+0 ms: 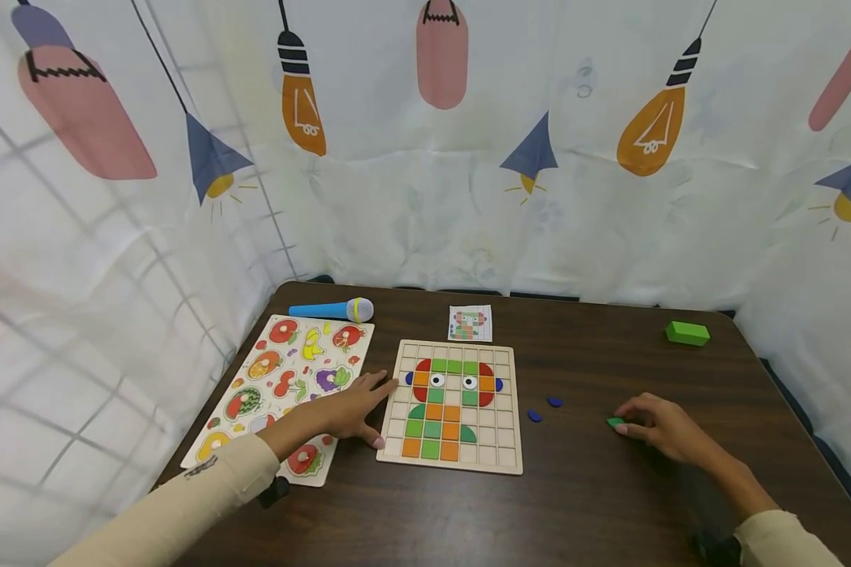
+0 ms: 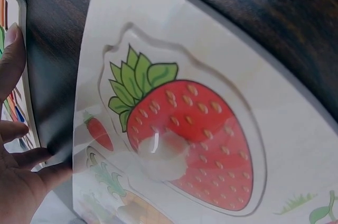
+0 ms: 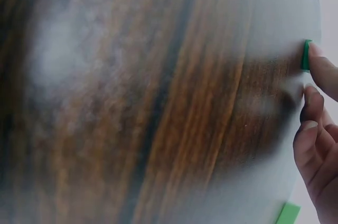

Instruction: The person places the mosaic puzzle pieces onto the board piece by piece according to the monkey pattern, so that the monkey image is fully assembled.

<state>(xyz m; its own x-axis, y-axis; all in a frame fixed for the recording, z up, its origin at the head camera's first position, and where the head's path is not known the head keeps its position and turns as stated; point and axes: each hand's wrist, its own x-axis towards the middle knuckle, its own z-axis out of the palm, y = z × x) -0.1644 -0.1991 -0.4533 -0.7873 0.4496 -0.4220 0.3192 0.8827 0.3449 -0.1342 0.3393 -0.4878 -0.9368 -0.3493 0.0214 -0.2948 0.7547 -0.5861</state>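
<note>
My left hand [image 1: 354,408] is spread along the left edge of a wooden grid board [image 1: 499,445], its fingertips and thumb touching the rim. Orange, green and red tiles [image 1: 434,412] with two eye pieces form a figure on that board. Over the table to the right, my right hand [image 1: 663,428] pinches a small dark green tile [image 1: 615,422] between thumb and fingers. The same green tile [image 3: 306,55] shows at the thumb tip in the right wrist view. Two blue pieces [image 1: 534,416] lie between the board and my right hand.
Left of the grid board lies a fruit puzzle board [image 1: 216,413], partly under my left forearm. A blue toy microphone [image 1: 329,309] lies behind it. A pattern card [image 1: 470,323] sits beyond the grid board, and a bright green block [image 1: 688,333] stands at the back right.
</note>
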